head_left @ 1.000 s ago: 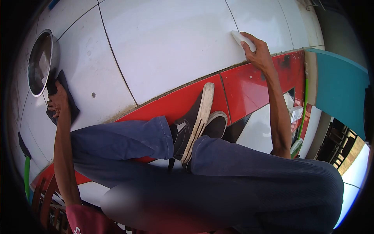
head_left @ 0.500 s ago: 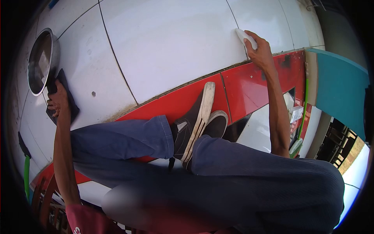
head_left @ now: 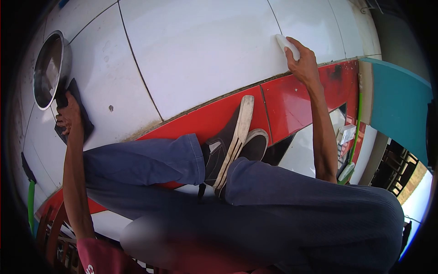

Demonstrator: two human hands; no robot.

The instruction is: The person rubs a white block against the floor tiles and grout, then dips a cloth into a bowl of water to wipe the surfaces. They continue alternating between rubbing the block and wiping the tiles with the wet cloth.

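Observation:
My right hand (head_left: 303, 59) grips a white, smooth object (head_left: 287, 46) with a pointed end and holds it against the white tiles (head_left: 205, 50), just above the red border. On the left, my left hand (head_left: 69, 116) rests with curled fingers on a dark cloth (head_left: 82, 109) lying on the tiles. A round metal basin (head_left: 67, 59) with liquid in it stands right beyond the cloth, close to the fingertips.
My crossed legs and dark shoes (head_left: 235, 137) lie over the red tiles (head_left: 292, 105). Green-handled tools (head_left: 31, 201) lie at the far left and along the right (head_left: 357, 123). A small white box (head_left: 346, 134) and a teal panel (head_left: 399, 96) are at the right.
My right hand has shifted a little with the white object, first right, then slightly back left. The left hand stays on the cloth.

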